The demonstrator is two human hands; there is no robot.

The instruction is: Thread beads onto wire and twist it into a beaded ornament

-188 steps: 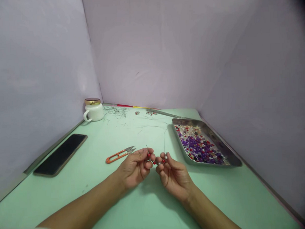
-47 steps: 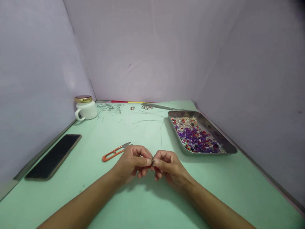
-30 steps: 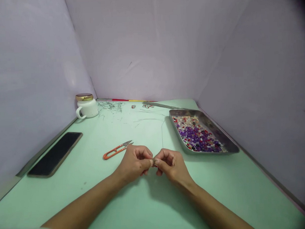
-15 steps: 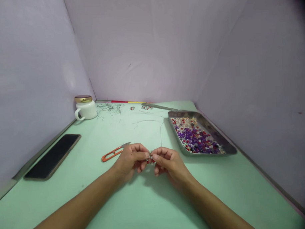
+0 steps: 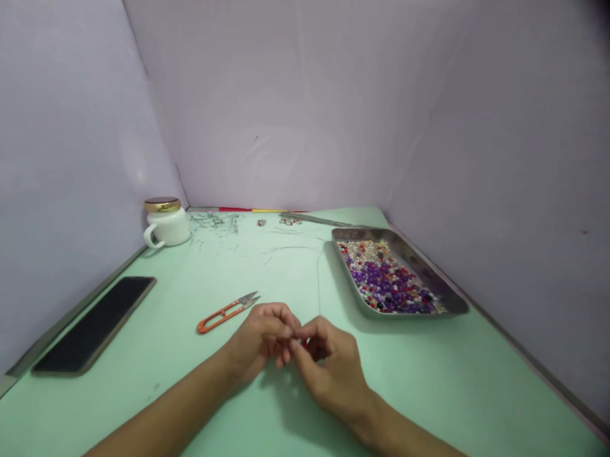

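Note:
My left hand and my right hand meet fingertip to fingertip above the green table. A small piece of red and silvery beadwork is pinched between them, mostly covered by the fingers. From near my right hand a thin wire runs up across the table. Orange thread snips lie just beyond my left hand with their blades apart. To the right, a metal tray holds purple, red, clear and dark beads.
A black phone lies at the left. A white mug with a gold lid stands at the back left, beside a heap of wire scraps. Small beaded pieces and a bundle of wires lie at the back.
My right hand has turned and moved left over the beadwork, its thumb and finger now against my left fingertips. The beadwork is more hidden. The whole view has shifted slightly.

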